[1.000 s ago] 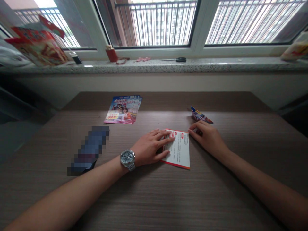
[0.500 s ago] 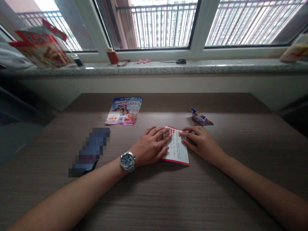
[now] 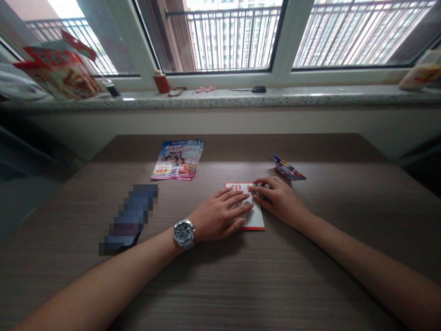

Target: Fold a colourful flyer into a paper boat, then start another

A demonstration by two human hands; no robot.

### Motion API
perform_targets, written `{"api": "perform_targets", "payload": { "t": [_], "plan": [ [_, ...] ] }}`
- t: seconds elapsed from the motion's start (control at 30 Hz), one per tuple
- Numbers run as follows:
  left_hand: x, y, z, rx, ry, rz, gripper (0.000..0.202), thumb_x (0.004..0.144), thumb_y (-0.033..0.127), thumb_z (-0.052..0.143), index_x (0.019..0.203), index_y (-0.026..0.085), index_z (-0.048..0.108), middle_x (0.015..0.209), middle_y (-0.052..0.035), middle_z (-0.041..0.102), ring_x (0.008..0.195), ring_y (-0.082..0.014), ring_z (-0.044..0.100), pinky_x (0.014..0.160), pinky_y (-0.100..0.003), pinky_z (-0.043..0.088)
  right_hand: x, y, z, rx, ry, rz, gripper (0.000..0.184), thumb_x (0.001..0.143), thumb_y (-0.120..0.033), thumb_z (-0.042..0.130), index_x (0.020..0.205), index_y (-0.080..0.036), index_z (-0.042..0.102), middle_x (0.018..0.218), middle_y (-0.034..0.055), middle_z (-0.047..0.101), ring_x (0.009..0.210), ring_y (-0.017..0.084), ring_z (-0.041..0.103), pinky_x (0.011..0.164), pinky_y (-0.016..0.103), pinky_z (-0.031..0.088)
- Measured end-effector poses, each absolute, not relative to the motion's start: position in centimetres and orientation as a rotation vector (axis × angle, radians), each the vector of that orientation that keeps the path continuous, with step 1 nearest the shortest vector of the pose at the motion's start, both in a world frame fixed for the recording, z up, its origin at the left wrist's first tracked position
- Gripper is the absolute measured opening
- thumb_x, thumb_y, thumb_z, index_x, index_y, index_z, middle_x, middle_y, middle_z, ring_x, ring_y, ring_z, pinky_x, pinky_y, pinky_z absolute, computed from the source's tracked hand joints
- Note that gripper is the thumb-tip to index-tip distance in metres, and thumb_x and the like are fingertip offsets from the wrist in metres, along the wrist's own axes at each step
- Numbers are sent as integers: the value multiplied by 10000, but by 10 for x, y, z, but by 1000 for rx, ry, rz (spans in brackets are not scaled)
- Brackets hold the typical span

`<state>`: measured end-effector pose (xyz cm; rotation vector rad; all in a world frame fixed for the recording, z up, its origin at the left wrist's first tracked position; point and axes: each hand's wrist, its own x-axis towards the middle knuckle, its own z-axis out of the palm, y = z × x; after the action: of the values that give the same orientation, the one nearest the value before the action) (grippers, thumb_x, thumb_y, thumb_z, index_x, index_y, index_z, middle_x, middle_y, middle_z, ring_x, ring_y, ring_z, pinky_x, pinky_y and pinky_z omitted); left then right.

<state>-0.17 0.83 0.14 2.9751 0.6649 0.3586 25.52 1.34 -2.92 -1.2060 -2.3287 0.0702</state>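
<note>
A white printed leaflet [image 3: 257, 219] with red edging, seemingly folded, lies on the wood-grain table [image 3: 213, 285] in front of me. My left hand [image 3: 223, 214], with a metal watch [image 3: 183, 232] on its wrist, rests flat across the leaflet with its fingers stretched out; it covers much of the print. At the leaflet's right edge my right hand [image 3: 279, 197] lies with slightly bent, parted fingers, the tips touching the paper. Beyond the right hand stands a small folded paper piece [image 3: 288, 168] in blue and red print.
A small stack of colourful flyers [image 3: 177, 158] lies at the back left. Nearer on the left is a pixelated dark flat object [image 3: 132, 216]. On the stone windowsill [image 3: 292, 99] are scissors [image 3: 257, 89], a red container [image 3: 161, 82] and a red food bag [image 3: 65, 71].
The leaflet now lies flatter and has turned a little. My left hand has slid slightly right over it, and my right hand has moved a little left and away from me.
</note>
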Motion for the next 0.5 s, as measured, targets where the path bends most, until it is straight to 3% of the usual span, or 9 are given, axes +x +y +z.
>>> {"api": "perform_targets", "payload": {
  "t": [0.3, 0.5],
  "plan": [
    [-3, 11, -4, 2922, 631, 258, 443, 1038, 434, 424, 1453, 295, 497, 1545, -108, 424, 1402, -296, 427, 1164, -531, 360, 262, 20, -32, -1105, -2277, 224, 263, 977, -241, 574, 1214, -246, 688, 1197, 103, 677, 1105, 267, 600, 967, 471, 498],
    [-3, 12, -3, 2902, 657, 231, 446, 1043, 431, 414, 1458, 289, 493, 1547, -116, 413, 1405, -302, 413, 1176, -539, 338, 263, 25, -31, -1090, -2166, 340, 138, 921, -224, 649, 1050, -237, 695, 1119, 86, 698, 1044, 254, 635, 943, 453, 509]
  ]
}}
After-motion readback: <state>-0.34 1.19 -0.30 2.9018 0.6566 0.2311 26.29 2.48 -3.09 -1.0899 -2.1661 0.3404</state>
